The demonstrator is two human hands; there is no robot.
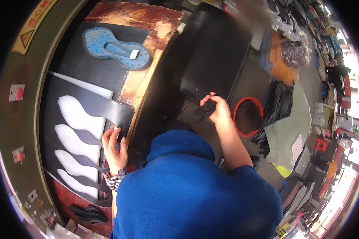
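Note:
My left hand (115, 153) rests at the right edge of a black sheet (119, 115), its fingers bent and thumb apart, apparently touching the edge. Sole-shaped openings run in a row through the sheet, with white (77, 111) showing in them. Away from the bench, my right hand (218, 111) is closed on a dark, flat piece (205, 111); its exact shape is partly hidden by the fingers. Farther up the bench lies a blue sole-shaped form (113, 48) with a studded surface and a small white tag.
A machine frame (18, 131) with red buttons borders the bench on the left. Black cut pieces (89, 215) lie stacked at the near left. To the right are a large black padded block (215, 51), a red-rimmed bin (236, 115) and greenish sheets (287, 127).

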